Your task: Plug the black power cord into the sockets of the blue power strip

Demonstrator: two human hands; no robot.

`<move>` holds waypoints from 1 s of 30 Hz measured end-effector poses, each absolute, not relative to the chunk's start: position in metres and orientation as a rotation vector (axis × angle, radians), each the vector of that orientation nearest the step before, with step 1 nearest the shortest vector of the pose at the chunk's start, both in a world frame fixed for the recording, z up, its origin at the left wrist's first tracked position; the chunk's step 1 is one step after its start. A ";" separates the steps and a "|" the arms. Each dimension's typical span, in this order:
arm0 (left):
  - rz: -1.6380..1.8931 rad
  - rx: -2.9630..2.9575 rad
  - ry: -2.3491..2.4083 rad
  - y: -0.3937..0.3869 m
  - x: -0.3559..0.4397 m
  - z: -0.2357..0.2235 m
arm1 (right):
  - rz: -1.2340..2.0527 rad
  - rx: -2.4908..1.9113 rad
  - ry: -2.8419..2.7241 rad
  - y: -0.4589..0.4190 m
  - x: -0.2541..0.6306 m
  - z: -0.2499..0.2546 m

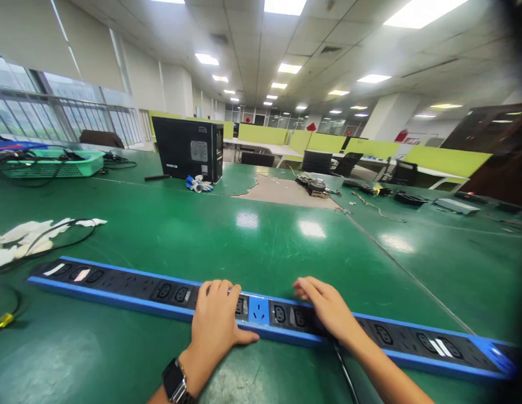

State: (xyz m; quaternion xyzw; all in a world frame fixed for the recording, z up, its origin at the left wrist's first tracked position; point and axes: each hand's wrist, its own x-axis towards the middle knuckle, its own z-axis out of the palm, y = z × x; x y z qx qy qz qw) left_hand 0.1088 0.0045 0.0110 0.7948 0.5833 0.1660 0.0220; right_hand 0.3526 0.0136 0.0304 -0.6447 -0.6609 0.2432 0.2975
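Observation:
A long power strip with blue edges and a black face of several sockets lies across the green table. My left hand is wrapped over its middle, fingers on the far edge and thumb along the near edge. To the right of the blue socket panel, my right hand is over the strip with its fingers curled together. A black cable runs from beneath that hand toward me. The cable's end and whatever the right fingers hold are hidden. A dark watch is on my left wrist.
White gloves and a black cord lie at left. Behind are a green basket of cables, a black computer case and blue-white gloves. Loose parts and a grey box sit farther right.

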 end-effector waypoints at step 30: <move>0.466 2.466 1.837 0.005 0.111 0.014 | -0.101 -2.020 -1.625 -0.034 0.366 -0.015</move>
